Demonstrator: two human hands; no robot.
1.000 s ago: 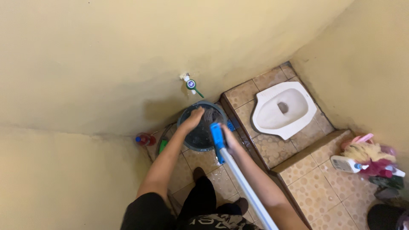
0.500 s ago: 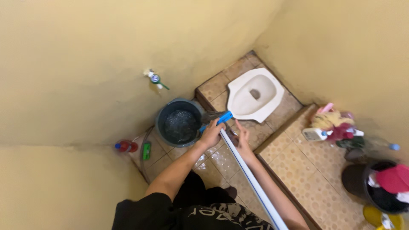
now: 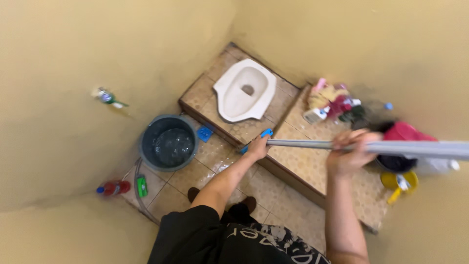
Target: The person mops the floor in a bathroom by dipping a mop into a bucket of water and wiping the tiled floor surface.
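mop handle (image 3: 312, 143) lies level across frame centre to right edge | left hand (image 3: 257, 146) closed round its blue end | right hand (image 3: 351, 150) gripping mid-shaft | risk: long shaft could strike cluttered bottles (image 3: 330, 103) upper right; wet tiled floor (image 3: 205, 176) near bucket (image 3: 168, 143) looks slippery

We are viewing from single head camera, looking steeply down from standing height; squat toilet (image 3: 244, 90) sitting upper centre, bucket (image 3: 168, 143) lying left of it.
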